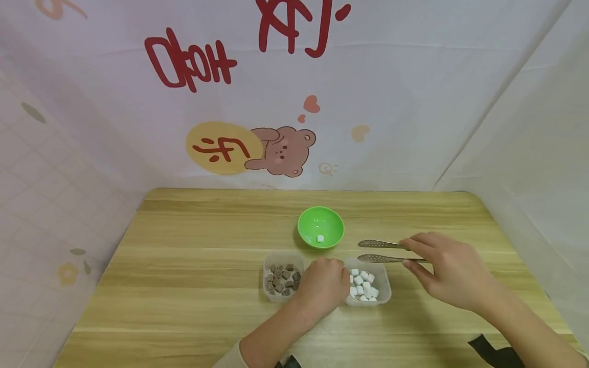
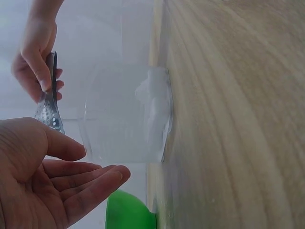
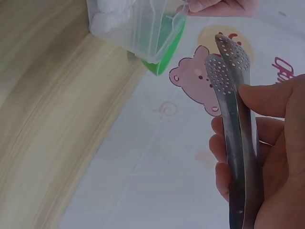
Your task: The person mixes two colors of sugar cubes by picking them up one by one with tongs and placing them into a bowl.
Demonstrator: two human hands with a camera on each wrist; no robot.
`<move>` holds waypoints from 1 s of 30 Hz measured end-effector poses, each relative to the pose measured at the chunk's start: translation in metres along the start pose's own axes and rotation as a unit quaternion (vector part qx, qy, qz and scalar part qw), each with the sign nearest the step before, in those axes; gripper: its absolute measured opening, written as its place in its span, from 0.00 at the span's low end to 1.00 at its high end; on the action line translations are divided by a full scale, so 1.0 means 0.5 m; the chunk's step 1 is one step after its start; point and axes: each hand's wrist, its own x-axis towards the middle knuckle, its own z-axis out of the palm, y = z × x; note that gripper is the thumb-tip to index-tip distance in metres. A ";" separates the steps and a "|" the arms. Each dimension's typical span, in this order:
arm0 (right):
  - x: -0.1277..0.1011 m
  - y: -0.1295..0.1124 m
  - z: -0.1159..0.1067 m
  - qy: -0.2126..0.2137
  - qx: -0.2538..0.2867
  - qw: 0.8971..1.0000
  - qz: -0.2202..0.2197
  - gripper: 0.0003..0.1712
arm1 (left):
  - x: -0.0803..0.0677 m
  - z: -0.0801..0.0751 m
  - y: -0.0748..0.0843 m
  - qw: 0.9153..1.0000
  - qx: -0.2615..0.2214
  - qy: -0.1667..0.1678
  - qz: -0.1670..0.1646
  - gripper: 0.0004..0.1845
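My left hand (image 1: 323,283) is at the near-left edge of a clear plastic container (image 1: 385,298) of white cubes (image 1: 366,288). In the left wrist view, the thumb meets the container's rim and the fingers lie along its side, holding the wall between them. My right hand (image 1: 453,268) grips metal tongs (image 1: 375,244) with perforated tips, thumb on one arm and fingers on the other. The tong tips stand apart with nothing between them, over the far edge of the cube container. Behind, a green bowl (image 1: 322,214) has one white cube (image 1: 320,238) in it.
Left of the cube container is a second clear container (image 1: 267,294) with brown chunks (image 1: 282,278), partly hidden by my left hand. All stand on a wooden table (image 1: 184,266). White printed cloth (image 1: 391,92) hangs behind the table and at its sides.
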 end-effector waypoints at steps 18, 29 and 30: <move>-0.009 -0.039 0.041 -0.043 -0.018 0.997 -0.067 0.21 | -0.003 -0.005 -0.002 1.000 -0.014 -0.020 0.001 0.22; -0.002 -0.050 0.070 -0.078 -0.057 0.990 -0.100 0.16 | -0.003 -0.005 -0.001 1.000 -0.018 -0.017 0.003 0.24; -0.001 -0.051 0.071 -0.080 -0.057 0.990 -0.103 0.16 | -0.003 -0.006 0.000 1.000 -0.019 -0.017 0.003 0.24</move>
